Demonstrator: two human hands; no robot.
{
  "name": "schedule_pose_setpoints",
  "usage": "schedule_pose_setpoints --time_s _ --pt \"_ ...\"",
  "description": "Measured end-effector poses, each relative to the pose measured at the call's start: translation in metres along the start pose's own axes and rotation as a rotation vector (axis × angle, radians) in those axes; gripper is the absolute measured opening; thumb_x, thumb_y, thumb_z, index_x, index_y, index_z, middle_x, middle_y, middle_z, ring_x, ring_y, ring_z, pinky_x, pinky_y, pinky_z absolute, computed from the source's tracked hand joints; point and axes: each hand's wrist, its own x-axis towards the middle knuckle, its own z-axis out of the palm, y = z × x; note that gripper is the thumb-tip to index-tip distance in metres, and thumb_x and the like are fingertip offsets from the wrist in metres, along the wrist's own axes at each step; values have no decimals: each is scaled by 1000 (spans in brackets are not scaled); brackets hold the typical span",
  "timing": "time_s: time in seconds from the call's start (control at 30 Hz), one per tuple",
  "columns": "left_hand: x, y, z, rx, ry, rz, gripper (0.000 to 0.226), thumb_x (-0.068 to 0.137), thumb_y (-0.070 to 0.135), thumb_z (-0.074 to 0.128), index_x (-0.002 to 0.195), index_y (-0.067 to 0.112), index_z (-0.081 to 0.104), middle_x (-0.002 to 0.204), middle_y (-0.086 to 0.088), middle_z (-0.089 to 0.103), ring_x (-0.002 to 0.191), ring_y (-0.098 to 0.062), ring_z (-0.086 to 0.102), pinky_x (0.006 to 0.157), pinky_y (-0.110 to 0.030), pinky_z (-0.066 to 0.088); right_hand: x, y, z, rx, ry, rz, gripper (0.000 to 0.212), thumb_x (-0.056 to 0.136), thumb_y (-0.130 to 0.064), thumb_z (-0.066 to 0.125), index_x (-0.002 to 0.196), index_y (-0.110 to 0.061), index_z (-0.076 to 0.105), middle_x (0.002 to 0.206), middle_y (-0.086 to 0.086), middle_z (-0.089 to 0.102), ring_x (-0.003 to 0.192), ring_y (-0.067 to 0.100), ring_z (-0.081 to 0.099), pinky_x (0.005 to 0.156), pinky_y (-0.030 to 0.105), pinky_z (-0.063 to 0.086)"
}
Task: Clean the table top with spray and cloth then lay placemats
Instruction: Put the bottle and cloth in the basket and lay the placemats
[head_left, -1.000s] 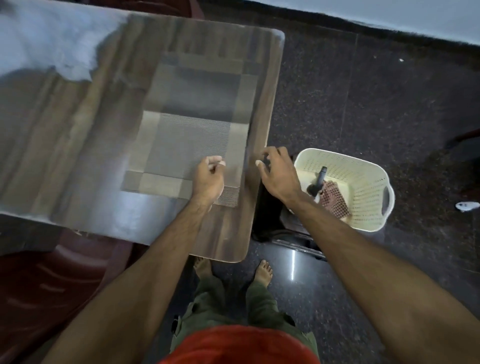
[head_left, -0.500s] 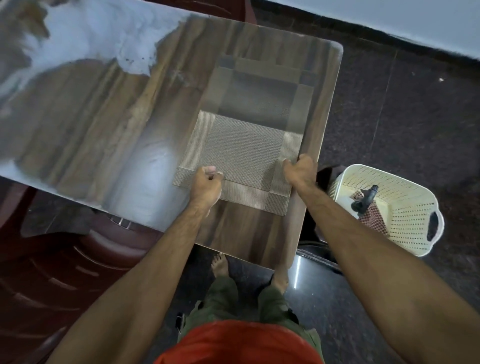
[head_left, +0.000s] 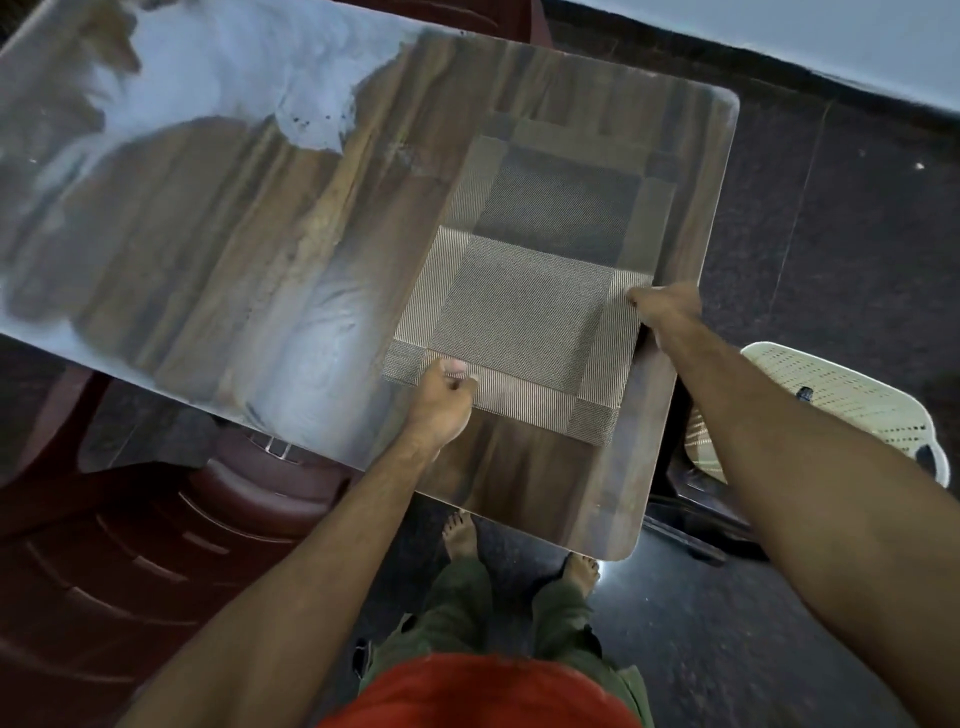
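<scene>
Dark speckled stone flooring surrounds a glossy wood-grain table top with rounded corners, its left part washed out by pale reflections. On the table's right portion lie woven grey-beige rectangular placemats with lighter borders and darker corner squares; a second mat of the same weave shows beyond the near one, partly under it. The left hand is clenched on the near mat's front edge, close to its front-left corner, thumb pressed on top. The right hand pinches the mat's right edge near its far-right corner, beside the table's right side. The mat spans between the two grips, lying flat. A cream perforated plastic basket stands on the floor to the right, behind the right forearm. Dark red plastic chairs sit at lower left.
</scene>
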Motion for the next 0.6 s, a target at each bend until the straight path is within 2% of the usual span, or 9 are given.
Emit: schedule_pose_setpoints --time_s 0.1,0.17,0.3,0.37,0.4,0.47,0.53,0.6 --pt "-1 1 -5 27 3 7 17 98 15 54 112 9 61 87 -6 67 75 -15 61 69 -23 49 -1 -4 -1 139 -109 32 20 89 -19 68 71 -15 60 72 0 59 63 13 57 50 24 43" --pt "-7 2 -9 25 -40 -23 19 101 16 50 104 6 66 83 -6 71 68 -13 62 61 -19 48 -5 -5 -3 251 -216 82 17 95 -16 59 78 -17 59 75 -2 62 65 10 61 43 20 47" --pt "-34 -4 -16 47 -302 -195 49 104 44 42 96 6 72 85 -7 77 71 -17 70 65 -27 50 -14 -2 0 328 -364 153 14 100 -10 53 87 -15 57 84 2 63 72 13 62 40 20 49" --pt "-40 -14 -18 6 -415 -293 65 101 60 31 105 9 70 94 -6 78 83 -19 74 73 -28 53 -20 0 7 374 -389 165 19 101 -3 49 85 -13 54 85 5 59 72 14 59 38 19 47" --pt "-39 -19 -20 -89 -434 -334 68 99 65 28 110 11 68 99 -6 78 88 -21 75 77 -30 55 -24 1 10 391 -380 167 21 100 0 48 84 -12 52 85 6 57 72 15 58 37 18 46" --pt "-30 -24 -23 -411 -377 -380 65 98 65 28 118 12 61 104 -8 76 91 -22 75 79 -31 57 -34 6 18 443 -355 173 21 100 2 48 84 -12 49 88 8 56 74 17 56 36 18 46" --pt "-20 -23 -25 -690 -230 -381 45 102 52 38 121 14 56 105 -9 73 88 -20 73 68 -28 59 -44 13 23 469 -375 172 18 99 2 49 88 -13 50 100 11 56 78 19 57 39 21 48" --pt "-7 -23 -30 -745 -33 -328 18 103 27 50 117 16 54 105 -6 68 88 -17 68 63 -29 56 -59 19 26 454 -438 173 13 98 -3 53 93 -15 53 101 7 61 77 20 62 45 24 54"
